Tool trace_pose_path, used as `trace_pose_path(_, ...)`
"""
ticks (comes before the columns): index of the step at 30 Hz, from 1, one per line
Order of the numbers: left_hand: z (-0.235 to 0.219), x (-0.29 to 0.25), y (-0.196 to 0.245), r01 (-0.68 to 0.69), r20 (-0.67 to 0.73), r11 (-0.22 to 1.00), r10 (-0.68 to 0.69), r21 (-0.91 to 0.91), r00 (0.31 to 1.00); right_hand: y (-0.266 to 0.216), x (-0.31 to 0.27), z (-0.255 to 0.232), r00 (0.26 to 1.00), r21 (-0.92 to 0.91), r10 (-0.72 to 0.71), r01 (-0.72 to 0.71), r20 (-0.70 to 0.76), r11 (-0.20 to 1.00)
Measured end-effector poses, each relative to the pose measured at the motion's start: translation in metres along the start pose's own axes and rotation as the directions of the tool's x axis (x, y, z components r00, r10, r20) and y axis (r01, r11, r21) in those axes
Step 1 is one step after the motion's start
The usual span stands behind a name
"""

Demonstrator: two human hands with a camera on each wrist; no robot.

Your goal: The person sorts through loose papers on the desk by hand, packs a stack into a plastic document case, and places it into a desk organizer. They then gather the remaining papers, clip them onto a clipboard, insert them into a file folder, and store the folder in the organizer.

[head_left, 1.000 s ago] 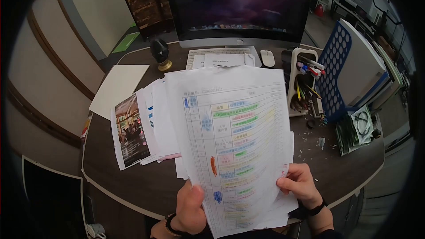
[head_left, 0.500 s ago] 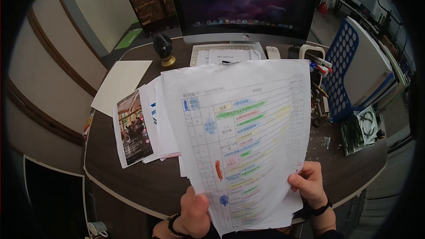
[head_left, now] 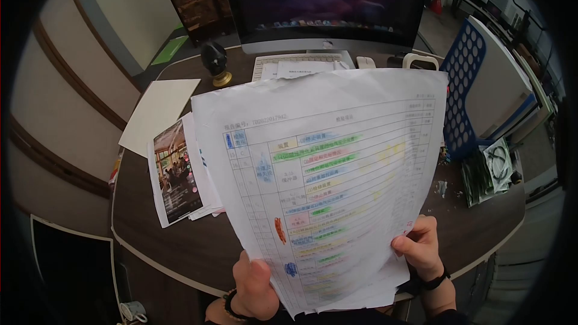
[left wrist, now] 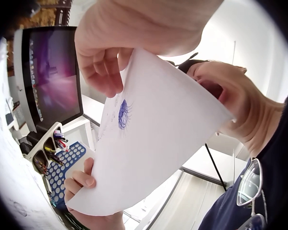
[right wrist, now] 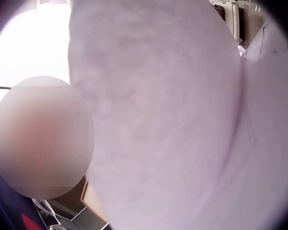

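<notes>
Both hands hold up printed sheets of paper (head_left: 337, 198), the front one a table marked with green, blue, yellow and pink highlighter. An orange scribble and a dark blue one stand out on its left part. My left hand (head_left: 256, 286) grips the lower left edge, thumb in front. At the lower right edge my right hand (head_left: 419, 250) pinches the sheets between thumb and fingers. In the left wrist view, the white back of a sheet (left wrist: 149, 143) carries a blue pen scribble, and the left fingers curl behind its edge. Pale skin-toned blur fills most of the right wrist view.
Behind the sheets stand a monitor (head_left: 328, 6), a keyboard (head_left: 262, 66) and a mouse (head_left: 365, 62). A blue perforated file holder (head_left: 463, 84) is at right, near packets (head_left: 490, 174). On the left lie a photo print (head_left: 176, 171), a cream folder (head_left: 159, 114) and a dark ornament (head_left: 215, 63).
The upper part of the sheets has spread wider and risen, so the front table faces the head camera more fully and hides the pens at right. Both hands keep their hold.
</notes>
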State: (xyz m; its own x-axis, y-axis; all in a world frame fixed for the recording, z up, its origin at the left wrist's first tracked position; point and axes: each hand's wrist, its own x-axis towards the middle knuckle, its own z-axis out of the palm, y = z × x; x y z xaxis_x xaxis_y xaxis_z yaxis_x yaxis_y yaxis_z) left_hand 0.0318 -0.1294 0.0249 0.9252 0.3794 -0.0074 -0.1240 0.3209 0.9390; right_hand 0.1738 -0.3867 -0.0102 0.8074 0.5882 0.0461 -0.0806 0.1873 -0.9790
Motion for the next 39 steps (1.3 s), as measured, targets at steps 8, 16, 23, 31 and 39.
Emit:
trace_pose_path(8, 0.003, 0.006, 0.006, 0.013, 0.018, 1.000, -0.014, 0.013, 1.000, -0.004, 0.003, 0.005, 1.000, -0.024, -0.025, 0.025, 0.015, 0.999)
trace_pose_path(16, 0.006, 0.012, 0.010, 0.060, -0.009, 0.996, -0.061, -0.064, 0.998, -0.004, 0.003, 0.010, 0.993, -0.042, -0.069, 0.065, -0.096, 0.997)
trace_pose_path(23, 0.004, 0.024, 0.000, 0.056, 0.051, 0.993, -0.051, -0.108, 0.997, -0.004, 0.001, 0.014, 0.984, 0.010, -0.052, 0.054, -0.172, 0.998)
trace_pose_path(31, -0.001, 0.023, -0.011, -0.069, 0.031, 0.965, 0.079, -0.252, 0.996, -0.002, -0.002, 0.010, 0.986, -0.015, -0.035, 0.033, -0.164, 0.999)
trace_pose_path(39, 0.001, 0.023, -0.014, -0.088, 0.027, 0.937, 0.103, -0.337, 0.994, 0.001, -0.003, 0.009, 0.984, -0.005, -0.034, 0.033, -0.173, 0.999)
